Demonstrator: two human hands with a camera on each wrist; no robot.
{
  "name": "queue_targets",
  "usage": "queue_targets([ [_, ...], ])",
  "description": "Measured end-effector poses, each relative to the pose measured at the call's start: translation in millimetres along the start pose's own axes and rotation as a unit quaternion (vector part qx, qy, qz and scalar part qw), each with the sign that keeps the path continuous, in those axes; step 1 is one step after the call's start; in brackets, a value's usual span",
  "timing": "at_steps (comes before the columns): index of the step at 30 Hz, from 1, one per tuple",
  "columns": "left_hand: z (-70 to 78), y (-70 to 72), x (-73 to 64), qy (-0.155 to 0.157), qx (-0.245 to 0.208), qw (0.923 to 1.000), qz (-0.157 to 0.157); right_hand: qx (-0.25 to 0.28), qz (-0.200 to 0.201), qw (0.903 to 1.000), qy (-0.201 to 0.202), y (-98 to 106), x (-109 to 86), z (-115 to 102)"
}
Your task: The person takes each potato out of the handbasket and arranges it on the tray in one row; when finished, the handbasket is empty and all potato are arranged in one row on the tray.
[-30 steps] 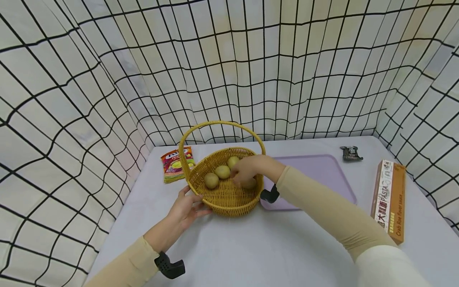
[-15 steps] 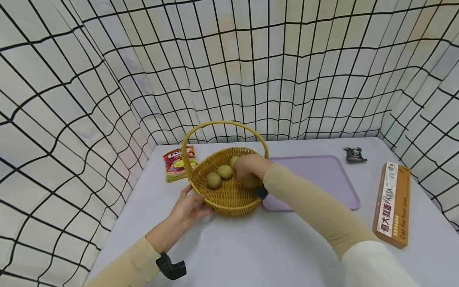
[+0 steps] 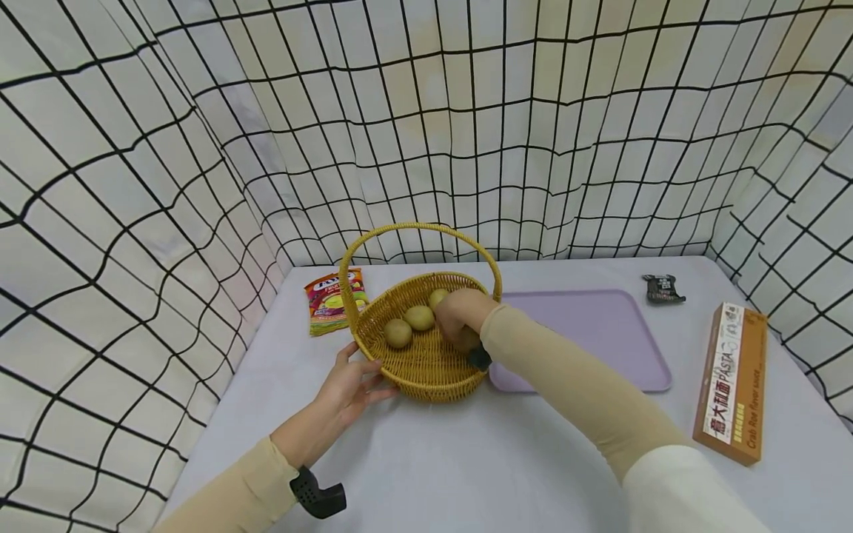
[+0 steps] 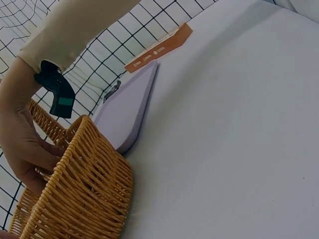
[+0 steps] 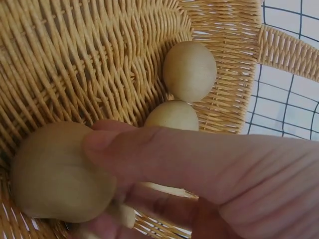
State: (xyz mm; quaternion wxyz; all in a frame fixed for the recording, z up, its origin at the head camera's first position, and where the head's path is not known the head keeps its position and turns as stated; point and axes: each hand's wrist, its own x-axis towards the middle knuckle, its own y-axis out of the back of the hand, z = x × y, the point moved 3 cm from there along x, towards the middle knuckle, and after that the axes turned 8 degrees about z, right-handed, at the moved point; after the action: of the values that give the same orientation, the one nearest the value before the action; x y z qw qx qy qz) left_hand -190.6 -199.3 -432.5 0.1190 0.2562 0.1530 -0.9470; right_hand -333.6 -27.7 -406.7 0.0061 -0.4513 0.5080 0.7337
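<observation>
My left hand (image 3: 343,389) holds the near-left rim of a tan wicker basket (image 3: 429,390) with a tall arched handle, which stands tilted toward me. The right hand (image 3: 462,314) reaches down inside the basket's right part. In the right wrist view its thumb and fingers grip a round yellow-brown fruit (image 5: 60,174), which the hand hides in the head view. Similar round fruits lie along the basket's left and back: one at the left (image 3: 397,334), another beside it (image 3: 419,318), and a third (image 3: 438,298) partly behind the right hand.
A lilac tray (image 3: 593,326) lies right of the basket, below the right forearm. Farther right are a small black packet (image 3: 663,289) and an orange-and-white pasta box (image 3: 731,385). A colourful snack bag (image 3: 335,302) lies behind the basket's left side. Black netting (image 3: 480,133) surrounds the table.
My right hand has gone lower into the basket and now covers the right-hand fruit that showed before. The left hand keeps its hold on the rim. The head view has shifted slightly.
</observation>
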Motion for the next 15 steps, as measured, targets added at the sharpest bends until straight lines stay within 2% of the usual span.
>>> queue_targets([
  [3, -0.3, 0.2, 0.3, 0.001, -0.002, 1.0, 0.0, 0.017, -0.004, 0.9998, 0.013, -2.6, 1.6, -0.5],
  [4, -0.4, 0.3, 0.2, 0.002, -0.002, 1.0, 0.0, 0.016, -0.008, 0.9996, 0.024, -0.1, -11.4, -5.3],
  [7, -0.3, 0.2, -0.1, 0.002, -0.003, 1.0, -0.001, 0.006, -0.014, 0.9983, 0.055, -1.9, -13.9, -8.1],
  [15, -0.2, -0.5, -0.8, 0.002, -0.01, 0.9999, -0.004, 0.068, 0.003, 0.997, 0.038, -0.3, -20.0, -5.8],
])
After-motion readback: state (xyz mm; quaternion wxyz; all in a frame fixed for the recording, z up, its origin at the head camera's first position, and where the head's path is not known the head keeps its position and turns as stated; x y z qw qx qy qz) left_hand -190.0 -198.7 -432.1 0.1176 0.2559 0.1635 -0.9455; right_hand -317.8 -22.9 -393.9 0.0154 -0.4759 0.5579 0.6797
